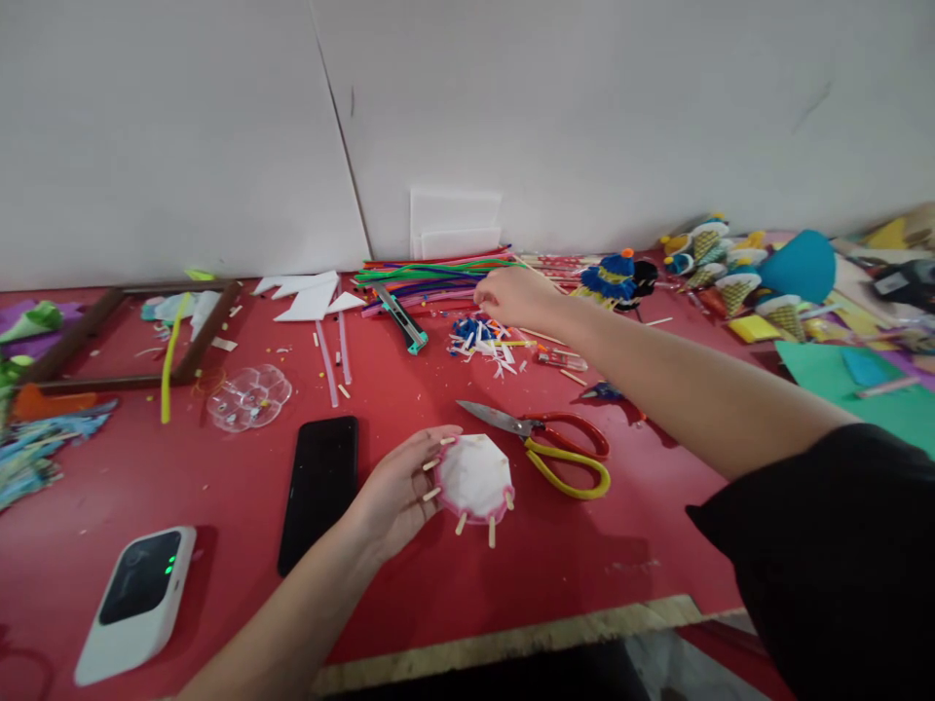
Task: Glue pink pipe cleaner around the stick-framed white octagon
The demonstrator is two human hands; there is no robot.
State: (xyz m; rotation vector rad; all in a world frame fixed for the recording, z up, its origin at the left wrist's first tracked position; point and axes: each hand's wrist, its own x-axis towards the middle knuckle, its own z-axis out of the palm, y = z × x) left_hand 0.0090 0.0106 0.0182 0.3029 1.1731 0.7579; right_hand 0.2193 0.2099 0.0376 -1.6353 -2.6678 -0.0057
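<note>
My left hand (398, 490) holds the edge of a small white paper disc (474, 477) with a pink rim and short wooden sticks poking out around it, just above the red table (241, 545). My right hand (511, 294) reaches far across to the back of the table. Its fingers are curled down at a bundle of coloured pipe cleaners (438, 277), above a heap of small white and blue cut scraps (482, 346). I cannot see what the fingers grip, if anything. Red and yellow scissors (547, 450) lie open just right of the disc.
A black phone (319, 487) and a white device with green lights (138, 599) lie at the front left. A box cutter (401, 319), a clear plastic flower dish (248, 396), a wooden frame (117, 336) and paper craft cones (730, 273) lie further back.
</note>
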